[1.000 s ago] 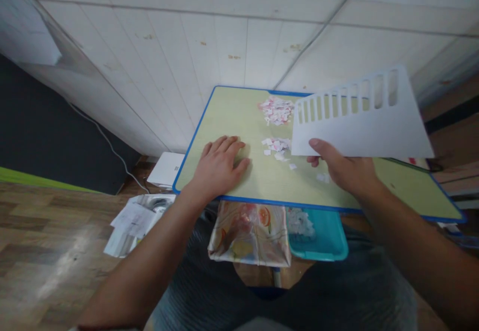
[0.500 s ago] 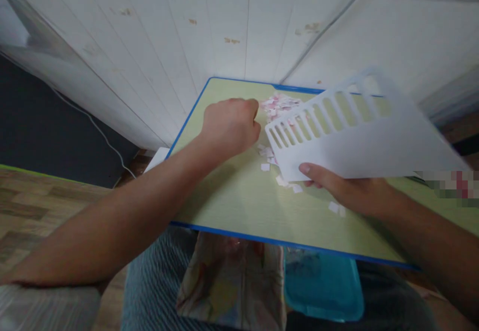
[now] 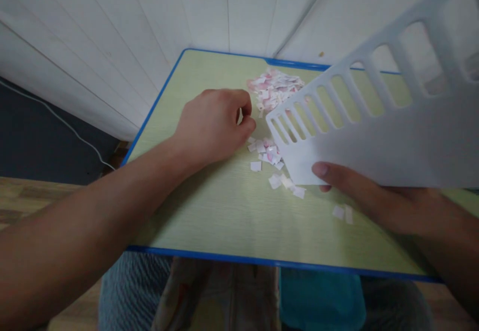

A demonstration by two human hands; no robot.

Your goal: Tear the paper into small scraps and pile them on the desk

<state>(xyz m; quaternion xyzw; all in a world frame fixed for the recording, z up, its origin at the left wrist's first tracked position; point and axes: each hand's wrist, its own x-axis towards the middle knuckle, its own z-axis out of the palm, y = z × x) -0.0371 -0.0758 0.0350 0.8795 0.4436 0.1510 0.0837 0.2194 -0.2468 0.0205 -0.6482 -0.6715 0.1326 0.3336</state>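
My right hand [image 3: 377,199] grips the lower edge of a white slotted plastic panel [image 3: 355,156], thumb on its face. The panel is tilted over the table, its row of slots along the upper edge. My left hand [image 3: 215,126] is just left of the panel's narrow end, its fingers curled toward the thumb. Whatever sits in its fingertips, if anything, is hidden. Beyond the hand lies a heap of pink and white paper scraps [image 3: 275,86]. A smaller cluster of scraps [image 3: 267,152] lies by the left thumb, partly behind the panel.
The pale green table [image 3: 209,216] has a blue rim and stands against a white panelled wall [image 3: 209,17]. Loose scraps [image 3: 339,212] lie near my right wrist. Below the front edge are a patterned cloth [image 3: 217,296] and a blue plastic container [image 3: 322,296] at my lap.
The view has shifted closer to the table. The panel appears larger, reaching past the right edge. A gap now shows between my left thumb and curled forefinger.
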